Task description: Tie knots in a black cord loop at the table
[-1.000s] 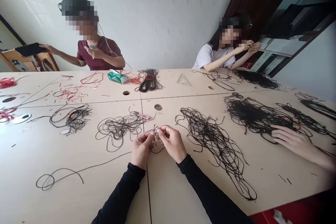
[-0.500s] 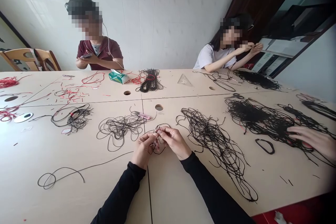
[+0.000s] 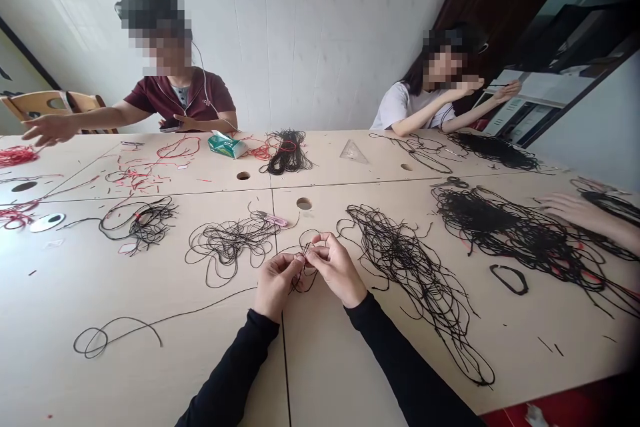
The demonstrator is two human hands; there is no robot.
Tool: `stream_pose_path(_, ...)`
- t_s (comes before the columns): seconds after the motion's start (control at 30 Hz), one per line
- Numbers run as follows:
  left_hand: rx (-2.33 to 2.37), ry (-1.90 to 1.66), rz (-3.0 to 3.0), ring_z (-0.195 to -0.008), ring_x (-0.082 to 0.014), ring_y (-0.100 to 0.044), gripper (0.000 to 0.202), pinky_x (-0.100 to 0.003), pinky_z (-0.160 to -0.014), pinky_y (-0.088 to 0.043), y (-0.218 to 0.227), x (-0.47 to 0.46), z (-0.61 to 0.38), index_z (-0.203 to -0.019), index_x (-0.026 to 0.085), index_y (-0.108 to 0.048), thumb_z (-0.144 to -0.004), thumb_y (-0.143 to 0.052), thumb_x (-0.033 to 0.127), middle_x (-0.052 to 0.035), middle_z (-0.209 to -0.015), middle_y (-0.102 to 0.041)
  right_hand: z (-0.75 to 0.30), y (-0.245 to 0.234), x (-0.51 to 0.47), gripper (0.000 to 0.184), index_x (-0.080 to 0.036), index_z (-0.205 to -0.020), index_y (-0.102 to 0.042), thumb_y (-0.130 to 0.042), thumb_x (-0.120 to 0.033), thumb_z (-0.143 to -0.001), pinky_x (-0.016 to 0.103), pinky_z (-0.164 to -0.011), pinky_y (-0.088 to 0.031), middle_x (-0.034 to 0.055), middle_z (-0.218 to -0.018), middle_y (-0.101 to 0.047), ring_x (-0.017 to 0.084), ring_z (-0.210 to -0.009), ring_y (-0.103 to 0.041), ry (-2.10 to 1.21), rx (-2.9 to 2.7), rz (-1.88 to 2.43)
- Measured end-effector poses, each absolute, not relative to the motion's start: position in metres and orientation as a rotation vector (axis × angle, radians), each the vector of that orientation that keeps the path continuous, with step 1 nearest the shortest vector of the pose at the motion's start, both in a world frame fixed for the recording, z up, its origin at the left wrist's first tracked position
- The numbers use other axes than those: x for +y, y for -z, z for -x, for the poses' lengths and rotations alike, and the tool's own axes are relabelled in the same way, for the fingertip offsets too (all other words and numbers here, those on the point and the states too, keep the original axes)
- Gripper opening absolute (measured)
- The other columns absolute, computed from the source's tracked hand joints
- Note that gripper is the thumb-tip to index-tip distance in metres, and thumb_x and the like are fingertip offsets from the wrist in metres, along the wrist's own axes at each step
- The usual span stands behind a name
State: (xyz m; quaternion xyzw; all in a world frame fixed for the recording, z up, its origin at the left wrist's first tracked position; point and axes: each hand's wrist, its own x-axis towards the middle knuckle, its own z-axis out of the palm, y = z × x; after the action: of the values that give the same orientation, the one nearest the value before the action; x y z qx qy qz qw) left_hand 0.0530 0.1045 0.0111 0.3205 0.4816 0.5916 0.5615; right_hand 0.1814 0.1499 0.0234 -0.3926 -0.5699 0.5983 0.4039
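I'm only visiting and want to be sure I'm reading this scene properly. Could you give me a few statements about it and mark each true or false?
1. The left hand and the right hand meet over dark cord pinched in their fingertips. True.
2. The scissors lie under the left hand. False: the scissors lie by the far edge of the big black heap on the right.
3. The green packet is to the left of the clear triangle. True.
4. The sleeves of the person at work nearest the camera are red. False: the sleeves are black.
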Motion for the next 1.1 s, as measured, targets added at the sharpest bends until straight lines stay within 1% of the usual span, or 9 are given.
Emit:
stream_pose_path(0.1, 1.188, -1.403, -0.776, -0.043, -0.0094, -0.049, 0.028, -0.022, -0.046, -0.039, -0.011, 0.104, -0.053, -0.065, 0.014, -0.061, -0.070, -0.073, 0.039, 0.0011, -0.049, -0.055, -0.181, -0.028, 0.145, 0.030, -0.021, -0.107, -0.044, -0.058, -0.035, -0.085, 0.031, -0.069, -0.051, -0.0003, -0.071, -0.064, 0.016, -0.065, -0.062, -1.389, -1.527, 0.962)
stream_pose_path(0.23, 1.236, -1.438, -0.799, -0.042, -0.0098, -0.048, 0.030, -0.022, -0.045, -0.038, -0.011, 0.105, -0.052, -0.061, 0.015, -0.058, -0.069, -0.073, 0.040, 0.0012, -0.048, -0.053, -0.181, -0.035, 0.140, 0.038, -0.024, -0.123, -0.048, -0.056, -0.032, -0.087, 0.031, -0.068, -0.054, 0.0007, -0.076, -0.066, 0.016, -0.066, -0.064, -1.236, -1.772, 0.877)
stream_pose_path(0.3, 1.267, -1.447, -0.841, -0.042, -0.0105, -0.048, 0.029, -0.023, -0.045, -0.038, -0.010, 0.105, -0.052, -0.062, 0.015, -0.059, -0.068, -0.073, 0.040, 0.0009, -0.048, -0.053, -0.181, -0.036, 0.139, 0.034, -0.024, -0.119, -0.056, -0.058, -0.031, -0.086, 0.030, -0.072, -0.055, 0.0024, -0.085, -0.068, 0.017, -0.075, -0.066, -1.194, -1.861, 0.855)
stream_pose_path(0.37, 1.319, -1.438, -0.933, -0.043, -0.0112, -0.047, 0.027, -0.023, -0.044, -0.038, -0.010, 0.104, -0.052, -0.066, 0.015, -0.062, -0.071, -0.070, 0.040, 0.0006, -0.048, -0.053, -0.181, -0.035, 0.140, 0.023, -0.024, -0.107, -0.064, -0.057, -0.031, -0.086, 0.029, -0.073, -0.056, 0.0029, -0.091, -0.069, 0.017, -0.080, -0.067, -1.148, -1.902, 0.865)
stream_pose_path(0.47, 1.430, -1.410, -1.097, -0.043, -0.0108, -0.045, 0.028, -0.023, -0.044, -0.036, -0.011, 0.103, -0.053, -0.065, 0.015, -0.061, -0.076, -0.065, 0.040, 0.0010, -0.048, -0.052, -0.181, -0.033, 0.143, 0.017, -0.021, -0.093, -0.067, -0.054, -0.031, -0.088, 0.027, -0.072, -0.055, 0.0028, -0.091, -0.069, 0.015, -0.078, -0.066, -1.096, -1.929, 0.878)
stream_pose_path(0.53, 1.484, -1.389, -1.162, -0.043, -0.0103, -0.043, 0.030, -0.023, -0.044, -0.035, -0.012, 0.102, -0.054, -0.063, 0.015, -0.060, -0.077, -0.062, 0.041, 0.0015, -0.048, -0.051, -0.182, -0.032, 0.144, 0.018, -0.019, -0.090, -0.067, -0.054, -0.032, -0.089, 0.026, -0.068, -0.054, 0.0031, -0.089, -0.068, 0.015, -0.075, -0.065, -1.085, -1.943, 0.885)
stream_pose_path(0.83, 1.511, -1.361, -1.234, -0.047, -0.0110, -0.045, 0.023, -0.023, -0.047, -0.035, -0.007, 0.103, -0.051, -0.074, 0.015, -0.065, -0.079, -0.060, 0.037, 0.0016, -0.053, -0.054, -0.191, -0.034, 0.148, 0.023, -0.022, -0.108, -0.065, -0.049, -0.024, -0.091, 0.025, -0.068, -0.053, 0.0053, -0.106, -0.065, 0.013, -0.079, -0.062, -1.067, -2.129, 0.861)
stream_pose_path(0.97, 1.574, -1.356, -1.303, -0.054, -0.0130, -0.049, 0.020, -0.024, -0.051, -0.037, -0.005, 0.103, -0.050, -0.072, 0.015, -0.065, -0.079, -0.059, 0.033, -0.0005, -0.058, -0.057, -0.193, -0.034, 0.150, 0.023, -0.023, -0.107, -0.065, -0.047, -0.020, -0.093, 0.026, -0.073, -0.052, 0.0043, -0.101, -0.065, 0.014, -0.082, -0.062, -0.972, -2.191, 0.805)
stream_pose_path(1.1, 1.603, -1.333, -1.322, -0.055, -0.0140, -0.051, 0.020, -0.024, -0.051, -0.039, -0.006, 0.103, -0.050, -0.072, 0.015, -0.066, -0.079, -0.060, 0.034, -0.0014, -0.058, -0.058, -0.194, -0.033, 0.151, 0.020, -0.022, -0.104, -0.064, -0.047, -0.019, -0.093, 0.026, -0.070, -0.052, 0.0040, -0.095, -0.067, 0.014, -0.079, -0.062, -0.903, -2.214, 0.804)
